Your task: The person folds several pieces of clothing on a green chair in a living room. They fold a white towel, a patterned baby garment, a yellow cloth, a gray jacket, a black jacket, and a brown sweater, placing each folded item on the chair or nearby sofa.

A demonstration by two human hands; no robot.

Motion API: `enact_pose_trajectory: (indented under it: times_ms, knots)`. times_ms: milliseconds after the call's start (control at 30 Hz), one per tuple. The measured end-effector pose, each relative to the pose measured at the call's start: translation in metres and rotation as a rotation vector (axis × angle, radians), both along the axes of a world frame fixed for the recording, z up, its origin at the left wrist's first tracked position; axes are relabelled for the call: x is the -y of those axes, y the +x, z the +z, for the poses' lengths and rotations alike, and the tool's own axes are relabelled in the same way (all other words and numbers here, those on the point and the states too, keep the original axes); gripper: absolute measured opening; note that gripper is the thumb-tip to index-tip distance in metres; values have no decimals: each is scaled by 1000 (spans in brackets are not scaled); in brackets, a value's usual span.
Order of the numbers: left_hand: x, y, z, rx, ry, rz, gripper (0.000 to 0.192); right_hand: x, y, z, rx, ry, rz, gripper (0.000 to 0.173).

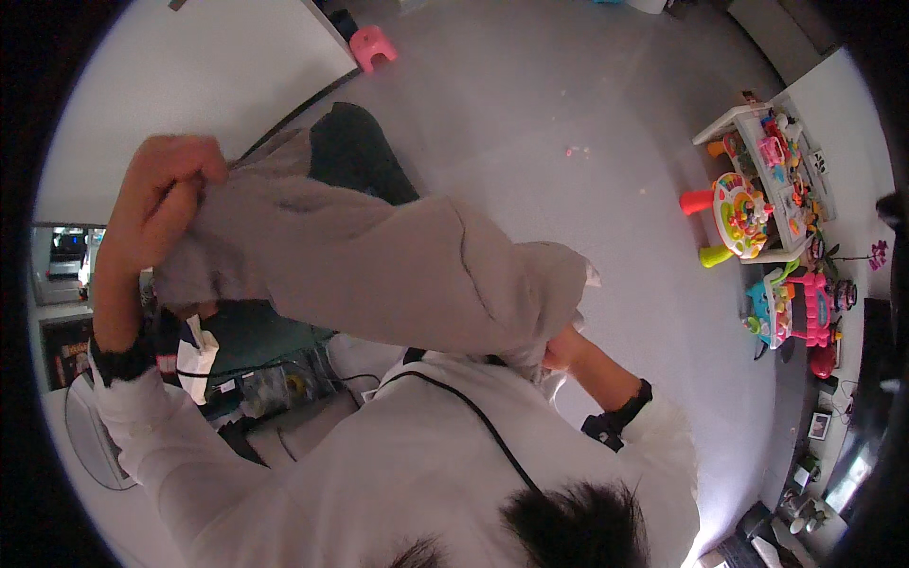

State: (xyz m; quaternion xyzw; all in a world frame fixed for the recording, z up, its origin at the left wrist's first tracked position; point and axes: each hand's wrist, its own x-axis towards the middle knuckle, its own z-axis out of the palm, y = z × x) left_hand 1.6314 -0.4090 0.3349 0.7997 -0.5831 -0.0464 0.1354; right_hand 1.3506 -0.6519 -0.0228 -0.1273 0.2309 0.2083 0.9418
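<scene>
A grey-beige cloth garment (369, 263) is stretched across in front of my chest, with a dark seam line and loose folds. My left hand (167, 192), raised at the left, grips one end of it in a closed fist. Lower at the right, my right hand (564, 351) holds the other end near my body; folds hide part of its fingers. Behind the garment shows a dark green surface (358, 153), partly covered by it. Whether the garment is a shirt or trousers cannot be told.
A white panel (213, 85) stands at upper left near a pink plastic stool (373, 48). Right of me are a white toy shelf (770, 177), a toy activity table (742, 213) and small bits on the grey floor (525, 142). A black cable (469, 405) crosses my chest.
</scene>
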Motion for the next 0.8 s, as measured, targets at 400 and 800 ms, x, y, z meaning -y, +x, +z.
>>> enact_pose_trajectory:
  times_ms: [400,800]
  knots:
    - [17,-137,-10,-604,524,-763,20,60,-36,-13,-62,-700,1231,41]
    - [24,-192,9,-412,494,-700,16,40,31,25,882,-1338,932,16]
